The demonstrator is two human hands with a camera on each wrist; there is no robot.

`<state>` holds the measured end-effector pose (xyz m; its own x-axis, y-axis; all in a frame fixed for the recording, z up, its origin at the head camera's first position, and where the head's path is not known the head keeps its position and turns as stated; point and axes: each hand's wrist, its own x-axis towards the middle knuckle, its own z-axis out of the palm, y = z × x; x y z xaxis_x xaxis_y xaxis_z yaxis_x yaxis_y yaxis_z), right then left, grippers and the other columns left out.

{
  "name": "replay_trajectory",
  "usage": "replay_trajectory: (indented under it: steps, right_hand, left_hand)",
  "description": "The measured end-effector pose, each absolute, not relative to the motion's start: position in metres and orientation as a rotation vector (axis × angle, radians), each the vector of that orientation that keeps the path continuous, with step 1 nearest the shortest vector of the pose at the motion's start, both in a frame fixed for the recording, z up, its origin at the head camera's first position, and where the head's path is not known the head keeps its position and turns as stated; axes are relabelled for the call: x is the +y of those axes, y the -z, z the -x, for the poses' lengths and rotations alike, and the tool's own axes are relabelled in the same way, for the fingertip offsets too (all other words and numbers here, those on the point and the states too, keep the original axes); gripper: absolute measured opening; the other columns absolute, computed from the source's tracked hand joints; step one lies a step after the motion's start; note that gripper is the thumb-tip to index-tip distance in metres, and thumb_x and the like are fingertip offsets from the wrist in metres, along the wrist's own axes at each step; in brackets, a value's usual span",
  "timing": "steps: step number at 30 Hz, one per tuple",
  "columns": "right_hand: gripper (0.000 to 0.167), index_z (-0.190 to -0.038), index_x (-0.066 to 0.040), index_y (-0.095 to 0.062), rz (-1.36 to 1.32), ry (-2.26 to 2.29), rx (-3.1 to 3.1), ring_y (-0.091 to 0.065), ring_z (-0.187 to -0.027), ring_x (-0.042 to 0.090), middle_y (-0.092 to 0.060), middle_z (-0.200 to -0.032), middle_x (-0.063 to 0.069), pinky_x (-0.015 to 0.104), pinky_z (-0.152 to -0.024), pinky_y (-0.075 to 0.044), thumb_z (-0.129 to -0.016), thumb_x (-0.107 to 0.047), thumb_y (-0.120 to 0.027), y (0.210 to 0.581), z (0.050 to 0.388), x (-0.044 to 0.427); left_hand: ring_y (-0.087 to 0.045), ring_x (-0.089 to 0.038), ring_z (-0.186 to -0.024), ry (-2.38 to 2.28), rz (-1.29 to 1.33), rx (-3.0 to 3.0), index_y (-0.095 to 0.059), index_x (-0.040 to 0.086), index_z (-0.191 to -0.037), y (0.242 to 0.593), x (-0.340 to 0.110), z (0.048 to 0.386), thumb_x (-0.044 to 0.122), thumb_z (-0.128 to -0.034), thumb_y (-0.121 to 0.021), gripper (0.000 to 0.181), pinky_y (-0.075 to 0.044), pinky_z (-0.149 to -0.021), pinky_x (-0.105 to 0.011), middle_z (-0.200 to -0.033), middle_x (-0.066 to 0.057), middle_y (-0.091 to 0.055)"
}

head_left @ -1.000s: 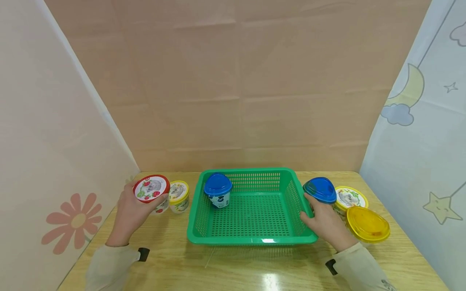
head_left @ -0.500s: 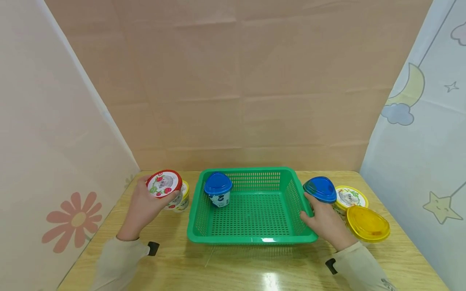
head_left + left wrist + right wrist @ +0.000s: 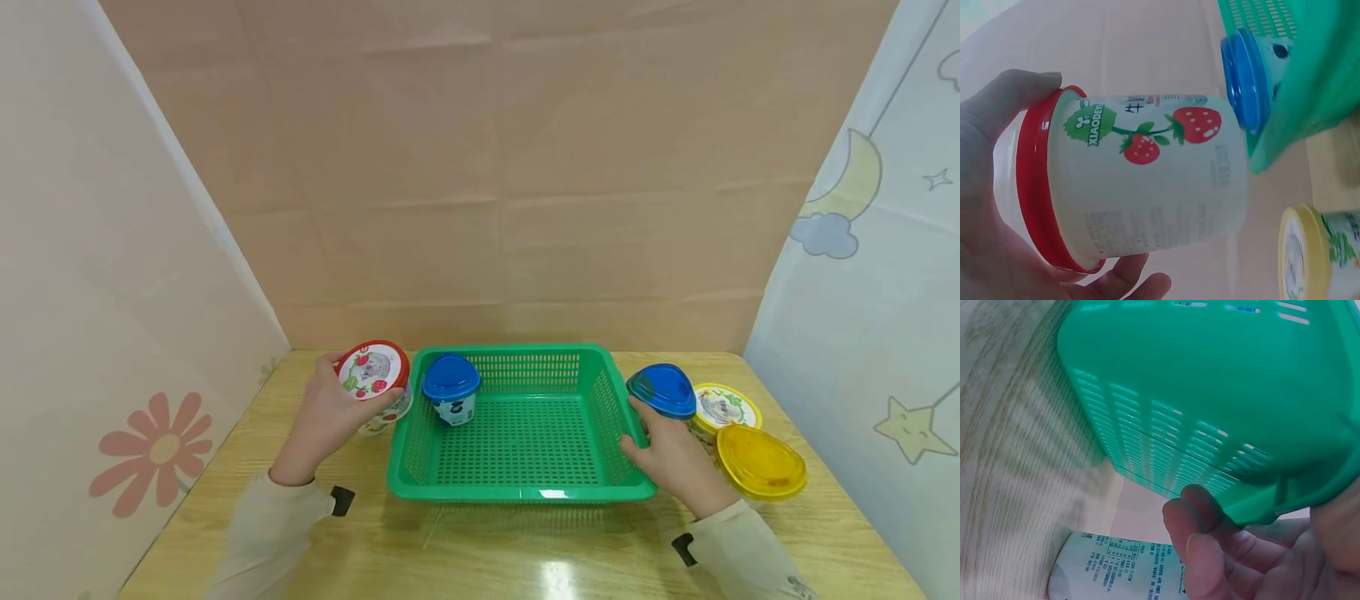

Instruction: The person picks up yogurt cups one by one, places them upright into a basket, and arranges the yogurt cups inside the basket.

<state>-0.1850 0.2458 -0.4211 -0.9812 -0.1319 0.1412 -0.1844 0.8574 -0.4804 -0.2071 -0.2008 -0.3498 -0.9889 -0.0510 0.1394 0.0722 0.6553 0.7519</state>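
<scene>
A creased tan backdrop [image 3: 495, 183] (paper or cloth, hard to tell) rises beyond a wood-grain tabletop [image 3: 390, 550]. Left of the left hand [image 3: 330, 417] stands a pale, flower-printed wall [image 3: 142, 292]; right of the right hand [image 3: 671, 460], a moon-printed wall [image 3: 877, 325].

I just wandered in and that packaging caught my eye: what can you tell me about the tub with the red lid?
The red-lidded tub is round and white, seemingly plastic or coated paper, printed with strawberries, green leaves and small text. Its lid has a red rim and a pale strawberry-decorated top, and looks closed. The left grip holds it around the lid end, apparently raised, by the left side of the green basket; whether they touch is unclear.
</scene>
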Motion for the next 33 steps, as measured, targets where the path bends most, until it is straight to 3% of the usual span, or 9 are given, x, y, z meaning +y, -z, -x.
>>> replay_trajectory:
  steps: [9, 22, 33]
  right_hand:
    - [0.065, -0.145, 0.010, -0.040, -0.243, -0.767, -2.931, -0.066, -0.097, 0.038, -0.061, -0.122, 0.036, 0.055, -0.075, -0.055, -0.093, -0.020, -0.064, 0.421, 0.186, 0.247]
    - [0.068, -0.147, 0.010, -0.037, -0.235, -0.800, -2.968, -0.067, -0.093, 0.034, -0.060, -0.123, 0.036, 0.051, -0.072, -0.055, -0.095, -0.022, -0.065, 0.418, 0.185, 0.247]
    - [0.068, -0.147, 0.011, -0.037, -0.232, -0.808, -2.963, -0.067, -0.091, 0.033, -0.061, -0.121, 0.035, 0.049, -0.070, -0.056, -0.094, -0.021, -0.064, 0.420, 0.185, 0.247]
  left_hand:
    - [-0.057, -0.033, -0.110, 1.270, 0.115, -2.736, -0.027, -0.001, -0.146, 0.347, -0.178, 0.210, 0.053, -0.0730, -0.086, 0.108, -0.059, -0.078, -0.039, -0.123, -0.017, -0.055]
    - [-0.057, -0.023, -0.101, 1.258, 0.186, -2.798, -0.037, 0.003, -0.141, 0.355, -0.152, 0.212, 0.052, -0.0700, -0.088, 0.100, -0.053, -0.075, -0.032, -0.113, -0.009, -0.059]
    - [-0.058, -0.023, -0.097, 1.142, 0.187, -2.880, -0.040, 0.000, -0.138, 0.363, -0.145, 0.211, 0.052, -0.0684, -0.088, 0.099, -0.053, -0.073, -0.034, -0.109, -0.010, -0.061]
